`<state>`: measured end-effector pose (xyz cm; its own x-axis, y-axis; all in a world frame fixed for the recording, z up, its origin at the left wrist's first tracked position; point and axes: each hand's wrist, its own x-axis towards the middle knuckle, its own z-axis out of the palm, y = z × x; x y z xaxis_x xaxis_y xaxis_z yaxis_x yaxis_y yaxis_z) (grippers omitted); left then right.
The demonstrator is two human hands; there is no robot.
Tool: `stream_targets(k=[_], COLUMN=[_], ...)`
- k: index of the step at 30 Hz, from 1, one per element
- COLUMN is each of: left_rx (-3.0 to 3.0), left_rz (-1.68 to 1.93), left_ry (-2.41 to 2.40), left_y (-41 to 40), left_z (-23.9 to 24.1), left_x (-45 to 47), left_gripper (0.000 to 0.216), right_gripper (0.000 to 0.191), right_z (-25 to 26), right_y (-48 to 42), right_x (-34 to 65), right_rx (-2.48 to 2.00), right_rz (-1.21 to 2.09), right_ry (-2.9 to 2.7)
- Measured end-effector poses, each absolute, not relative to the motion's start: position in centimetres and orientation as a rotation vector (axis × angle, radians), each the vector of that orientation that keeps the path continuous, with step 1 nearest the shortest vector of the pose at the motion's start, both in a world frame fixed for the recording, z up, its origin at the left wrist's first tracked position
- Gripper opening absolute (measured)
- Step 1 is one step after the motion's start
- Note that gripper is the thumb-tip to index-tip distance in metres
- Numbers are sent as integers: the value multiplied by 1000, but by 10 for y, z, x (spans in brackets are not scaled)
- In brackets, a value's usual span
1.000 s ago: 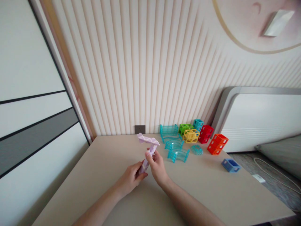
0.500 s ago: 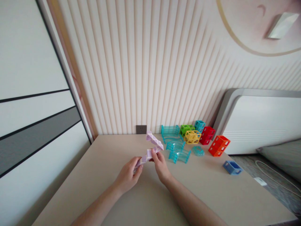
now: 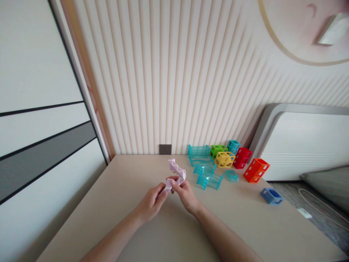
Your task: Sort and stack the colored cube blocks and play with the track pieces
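A purple and white snake puzzle [image 3: 177, 170], made of linked wedge segments, is held up over the table between both hands. My left hand [image 3: 151, 202] is closed around its lower end, thumb on top. My right hand [image 3: 184, 194] pinches the chain farther along, the thumb pressed on a segment and the fingers behind it. From the right hand the free end bends back up and to the left in a zigzag. Parts of the puzzle inside the left hand are hidden.
Right of the hands lie clear teal curved pieces [image 3: 209, 180] and a teal ring [image 3: 231, 176]. Beyond are yellow [image 3: 225, 159], green [image 3: 218, 150], red [image 3: 242, 158], orange [image 3: 256, 170] and blue [image 3: 272, 196] block frames. The table [image 3: 125, 178] meets a ribbed wall with a socket [image 3: 165, 149].
The snake puzzle's bend has changed; its free end sits lower and more upright. The right hand has come slightly down and closer to the left. The view has shifted a little.
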<state>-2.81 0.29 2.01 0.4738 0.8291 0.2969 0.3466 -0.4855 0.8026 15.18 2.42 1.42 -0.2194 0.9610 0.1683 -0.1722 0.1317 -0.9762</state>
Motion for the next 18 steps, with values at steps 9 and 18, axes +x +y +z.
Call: stream_targets(k=[9, 18], left_rx=[2079, 1952], left_rz=[942, 919], left_ry=[1079, 1030], left_y=[7, 10], left_z=[18, 17], left_x=[-30, -33], left_gripper=[35, 37], right_gripper=[55, 54], right_z=[16, 14], right_y=[21, 17], right_x=[144, 140], right_rx=[-937, -950], right_rz=[1126, 1046], right_ry=[-1356, -1385])
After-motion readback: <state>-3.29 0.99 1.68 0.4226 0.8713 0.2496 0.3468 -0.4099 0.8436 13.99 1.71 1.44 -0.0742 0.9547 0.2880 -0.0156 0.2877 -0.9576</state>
